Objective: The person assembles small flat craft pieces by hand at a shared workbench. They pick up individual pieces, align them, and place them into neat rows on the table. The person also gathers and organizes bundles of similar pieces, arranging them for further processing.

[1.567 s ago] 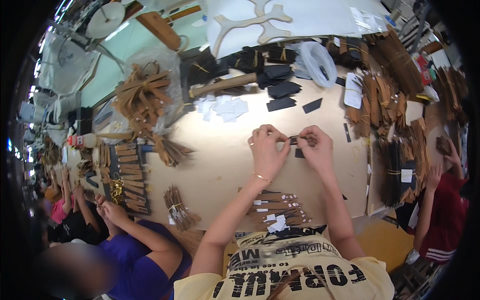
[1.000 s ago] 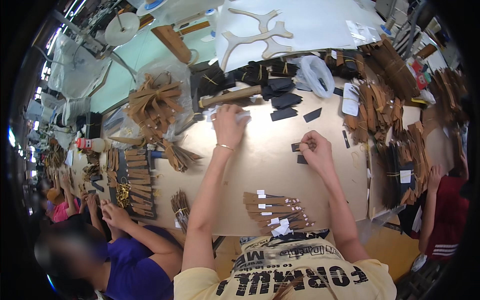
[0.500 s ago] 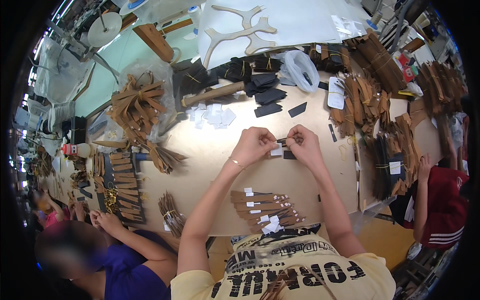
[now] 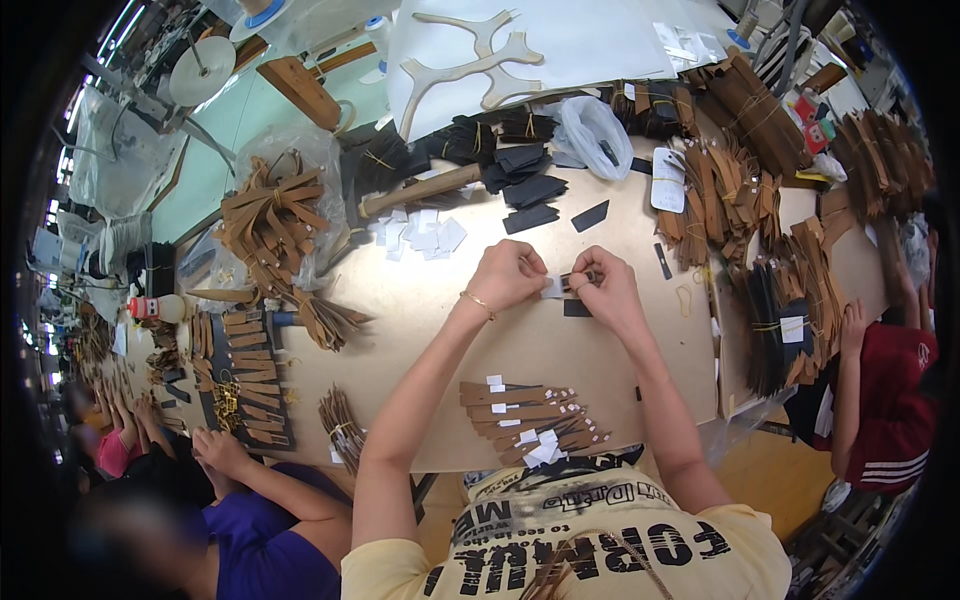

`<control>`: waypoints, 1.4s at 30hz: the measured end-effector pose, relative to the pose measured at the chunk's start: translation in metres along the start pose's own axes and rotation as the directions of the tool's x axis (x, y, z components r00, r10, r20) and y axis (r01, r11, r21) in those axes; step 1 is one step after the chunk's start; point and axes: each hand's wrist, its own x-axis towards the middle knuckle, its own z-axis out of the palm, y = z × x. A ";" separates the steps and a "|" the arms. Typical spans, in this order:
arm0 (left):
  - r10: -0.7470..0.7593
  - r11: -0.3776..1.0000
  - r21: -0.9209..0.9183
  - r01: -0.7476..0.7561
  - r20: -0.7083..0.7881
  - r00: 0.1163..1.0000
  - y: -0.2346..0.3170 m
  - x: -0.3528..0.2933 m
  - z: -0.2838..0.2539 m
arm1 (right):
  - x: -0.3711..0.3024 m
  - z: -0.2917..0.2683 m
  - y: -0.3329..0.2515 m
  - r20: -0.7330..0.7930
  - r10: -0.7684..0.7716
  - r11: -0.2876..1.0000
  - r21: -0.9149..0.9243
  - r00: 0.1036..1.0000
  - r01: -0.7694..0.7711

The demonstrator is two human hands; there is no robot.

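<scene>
The person's left hand [image 4: 510, 276] and right hand [image 4: 607, 287] work close together over the middle of the table [image 4: 460, 340], a small gap between them. The left hand's thumb and fingers are pinched on the edge of a small white slip [image 4: 551, 287], which lies between the two hands. The right hand's fingers are closed on a small dark piece [image 4: 569, 282], partly hidden by them, just right of the slip. A flat black rectangle [image 4: 577, 309] lies on the table just to the near side of these. Farther off and to the left is a loose pile of white slips [image 4: 428, 236], with a brown rod [image 4: 420, 190] beyond it. Right of the pile sit stacked black pieces [image 4: 533, 190], and a single black piece [image 4: 590, 215] lies apart to their right. Near the person, brown strips [image 4: 525, 412] with white tags are laid in a row, loose white slips on their near end. A tied bundle of brown strips [image 4: 342, 424] lies to their left, and more tied brown bundles [image 4: 720, 200] crowd the far right.
</scene>
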 end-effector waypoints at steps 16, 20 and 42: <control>0.063 0.993 0.107 -0.046 -0.159 0.985 -0.006 0.002 0.021 | 0.001 0.000 0.007 -0.040 0.002 0.993 0.117 0.999 0.002; 0.036 0.998 0.059 -0.026 -0.171 0.985 -0.007 0.001 0.020 | 0.002 -0.002 0.008 -0.025 0.040 0.988 0.153 0.999 -0.035; 0.241 0.962 0.191 -0.194 -0.262 0.934 -0.013 -0.029 -0.001 | -0.049 0.031 -0.011 0.259 -0.419 0.450 -0.773 0.870 0.447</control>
